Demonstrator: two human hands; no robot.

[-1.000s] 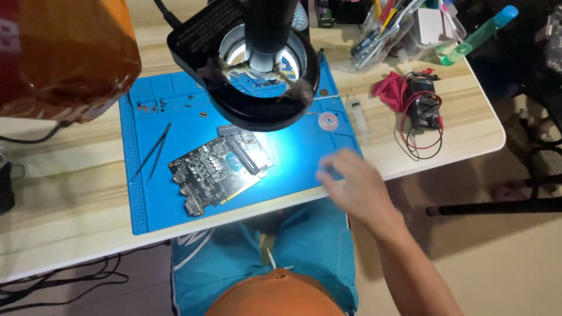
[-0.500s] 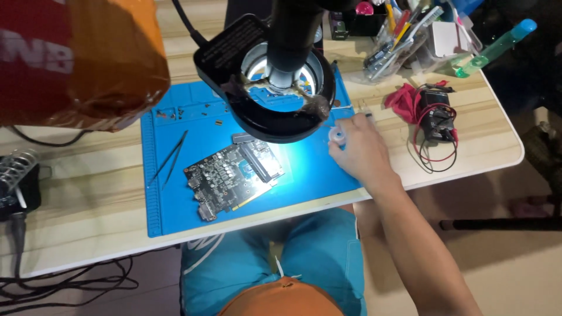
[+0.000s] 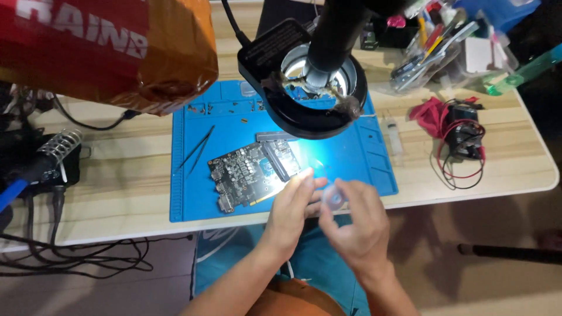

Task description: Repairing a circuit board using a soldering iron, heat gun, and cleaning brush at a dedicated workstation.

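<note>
At the near edge of the blue work mat [image 3: 193,205], just over the lip of the wooden surface [image 3: 117,175], I am holding a small round, pale, translucent container [image 3: 333,198] between both hands. My right hand [image 3: 358,225] is gripping it, the fingers curling around its rim, while my left hand [image 3: 293,206] is reaching in from the other side, its fingers [image 3: 304,178] touching the container's edge; whether they are pinching it or only resting on it I cannot tell, since the motion is blurring them. The container is looking flat and disc-like, light in colour, and its contents are too small to make out. Just beyond my left hand, a dark circuit board [image 3: 252,172] is lying tilted on the mat, lit by the ring lamp of the magnifier [image 3: 304,88] that is hanging above it and covering part of the mat's far side. A pair of tweezers [image 3: 196,149] is lying on the mat to the left of the board, with tiny screws [image 3: 225,107] sitting near the mat's far edge. A syringe [image 3: 392,133] is lying by the mat's right edge, red and black wires [image 3: 459,146] are sprawling well to the right, and a soldering iron stand [image 3: 55,149] is sitting far to the left. A large orange and red bag [image 3: 117,47] is blocking the upper left of my view.
</note>
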